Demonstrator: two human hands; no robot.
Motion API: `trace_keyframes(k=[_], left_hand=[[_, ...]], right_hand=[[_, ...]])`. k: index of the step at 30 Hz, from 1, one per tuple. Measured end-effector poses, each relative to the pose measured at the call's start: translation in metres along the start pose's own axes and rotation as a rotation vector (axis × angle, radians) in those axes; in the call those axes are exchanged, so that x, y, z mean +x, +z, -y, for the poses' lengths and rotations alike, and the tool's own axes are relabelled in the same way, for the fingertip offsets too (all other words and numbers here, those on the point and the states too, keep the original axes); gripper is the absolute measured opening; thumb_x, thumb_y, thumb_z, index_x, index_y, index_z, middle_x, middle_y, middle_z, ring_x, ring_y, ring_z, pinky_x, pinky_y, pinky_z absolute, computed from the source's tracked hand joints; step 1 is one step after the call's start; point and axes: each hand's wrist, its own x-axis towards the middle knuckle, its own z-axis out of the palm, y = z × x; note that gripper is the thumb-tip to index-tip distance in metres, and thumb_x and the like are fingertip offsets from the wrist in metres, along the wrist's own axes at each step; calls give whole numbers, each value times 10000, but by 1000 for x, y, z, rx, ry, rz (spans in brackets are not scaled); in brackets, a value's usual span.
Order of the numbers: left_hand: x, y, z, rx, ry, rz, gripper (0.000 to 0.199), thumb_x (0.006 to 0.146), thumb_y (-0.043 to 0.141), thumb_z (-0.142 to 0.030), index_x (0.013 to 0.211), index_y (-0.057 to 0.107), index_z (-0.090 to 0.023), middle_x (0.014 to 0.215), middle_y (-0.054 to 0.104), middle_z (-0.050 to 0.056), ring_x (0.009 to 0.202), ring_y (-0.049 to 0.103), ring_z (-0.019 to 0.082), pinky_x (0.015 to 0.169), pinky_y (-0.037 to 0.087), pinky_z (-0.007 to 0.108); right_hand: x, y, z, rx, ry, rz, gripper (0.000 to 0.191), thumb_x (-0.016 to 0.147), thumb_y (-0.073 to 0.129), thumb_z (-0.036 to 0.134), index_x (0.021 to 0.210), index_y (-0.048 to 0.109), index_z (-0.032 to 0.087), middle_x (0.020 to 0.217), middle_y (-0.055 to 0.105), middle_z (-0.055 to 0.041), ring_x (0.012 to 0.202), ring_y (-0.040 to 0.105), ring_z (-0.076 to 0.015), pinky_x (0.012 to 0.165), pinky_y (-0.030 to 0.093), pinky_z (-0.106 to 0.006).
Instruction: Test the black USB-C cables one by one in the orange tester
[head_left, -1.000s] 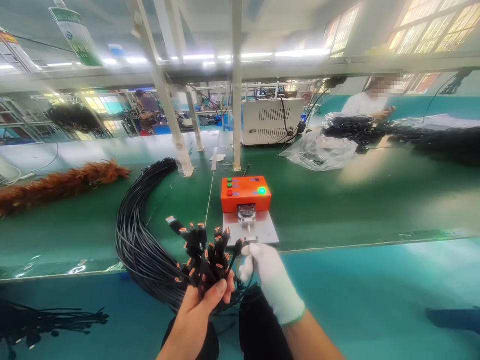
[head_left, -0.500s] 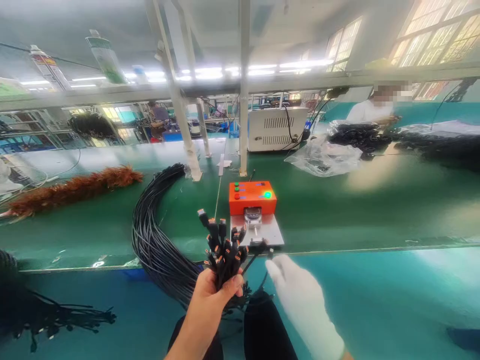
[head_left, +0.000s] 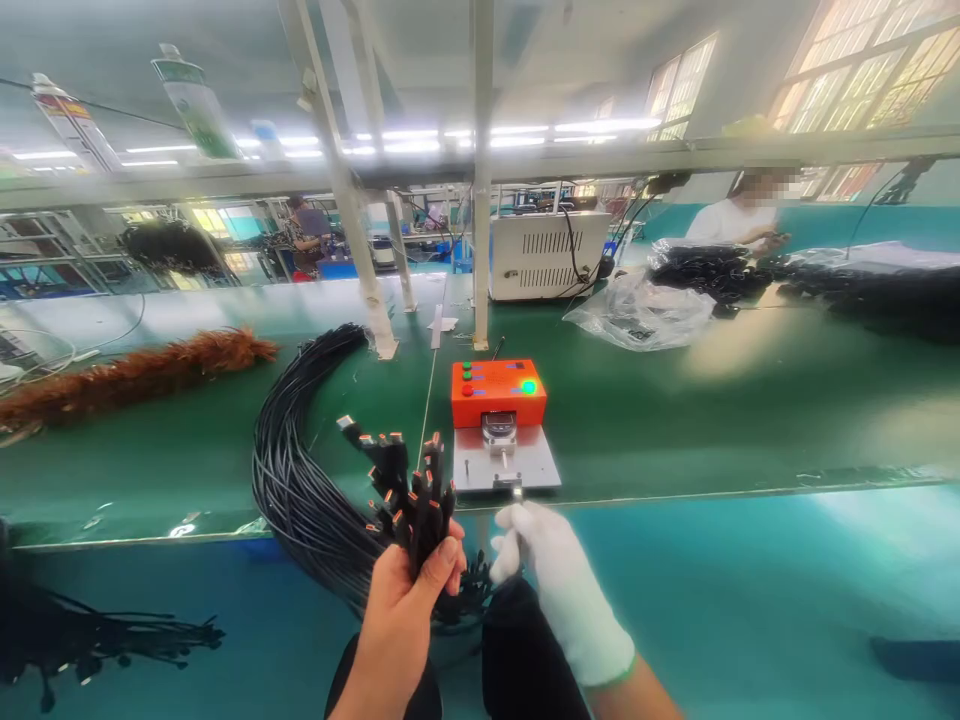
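Note:
My bare left hand (head_left: pixel 421 590) is closed around a bunch of black cables (head_left: pixel 412 490), whose plug ends fan upward and mostly show orange at the tips. Behind it, the long coil of cable (head_left: pixel 300 480) curves across the bench and hangs over the front edge. My right hand (head_left: pixel 551 575), in a white glove, pinches a cable plug (head_left: pixel 517 492) with a bright tip. That plug is at the front edge of the metal plate (head_left: pixel 536 465) of an orange tester box (head_left: pixel 499 395). A small gauge (head_left: pixel 499 430) sits on the plate, and a green light glows on the box.
A white vented metal case (head_left: pixel 551 258) and a clear plastic bag (head_left: pixel 645 315) stand farther back. On the left lie a brown feathery duster (head_left: pixel 150 375) and, lower, more black cables (head_left: pixel 97 620). Frame posts (head_left: pixel 481 200) rise from the green bench. A person (head_left: pixel 739 215) sits at far right.
My right hand has moved left and slightly up, bringing the plug to the plate's front edge. My left hand and its bunch have shifted left, away from the tester. The view has turned slightly.

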Motion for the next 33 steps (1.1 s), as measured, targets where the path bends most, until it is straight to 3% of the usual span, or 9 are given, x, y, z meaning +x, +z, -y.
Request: trace_keyframes(k=[6, 13, 18, 24, 27, 29, 31, 33], left_hand=[[-4, -3, 1, 24, -30, 18, 190, 805, 647, -361, 888, 701, -199, 767, 620, 6, 664, 507, 132, 651, 426, 257], [-6, -6, 1, 2, -72, 6, 199, 786, 667, -361, 891, 720, -200, 797, 651, 19, 676, 520, 145, 648, 433, 269], [-4, -4, -3, 17, -44, 63, 158, 802, 645, -342, 836, 722, -209, 709, 629, 1, 635, 503, 146, 647, 397, 275], [3, -3, -7, 110, -37, 51, 148, 749, 690, -318, 731, 728, -175, 637, 614, 15, 678, 525, 191, 720, 382, 306], [4, -3, -7, 102, -89, 7, 170, 722, 704, -331, 702, 714, -162, 640, 635, 26, 660, 534, 192, 710, 399, 315], [4, -2, -7, 88, -109, -31, 202, 722, 697, -347, 749, 722, -149, 663, 644, 34, 650, 536, 187, 700, 407, 316], [4, -1, -7, 85, -106, -41, 209, 727, 690, -348, 748, 717, -142, 660, 639, 34, 656, 537, 185, 703, 411, 315], [4, 0, -7, 106, -99, -17, 187, 729, 686, -332, 699, 686, -147, 608, 622, 22, 649, 538, 184, 702, 413, 316]], right_hand=[[15, -1, -6, 67, 5, 88, 226, 787, 512, 370, 720, 555, 159, 383, 539, 50, 391, 565, -143, 666, 467, -336], [25, 0, -6, 62, 9, 73, 231, 778, 515, 361, 697, 571, 151, 369, 530, 46, 371, 552, -146, 665, 475, -357], [28, -2, -9, 74, 7, 69, 229, 793, 496, 340, 714, 585, 145, 368, 531, 46, 376, 549, -145, 677, 469, -361], [36, -2, -18, 95, 14, 73, 234, 755, 510, 373, 706, 568, 151, 342, 527, 41, 361, 553, -158, 652, 464, -354], [33, -7, -18, -28, 53, 146, 279, 751, 501, 438, 716, 546, 164, 399, 593, -1, 429, 594, -186, 601, 461, -340], [25, -13, -16, -250, 85, 143, 294, 758, 481, 465, 685, 537, 186, 438, 618, -22, 455, 598, -194, 551, 444, -321], [14, -19, -10, -505, 65, 35, 269, 748, 520, 453, 623, 528, 216, 453, 606, -24, 474, 582, -192, 539, 418, -313], [-1, -21, 2, -733, -17, -171, 212, 723, 588, 433, 645, 567, 237, 491, 595, -24, 517, 566, -204, 569, 399, -328]])
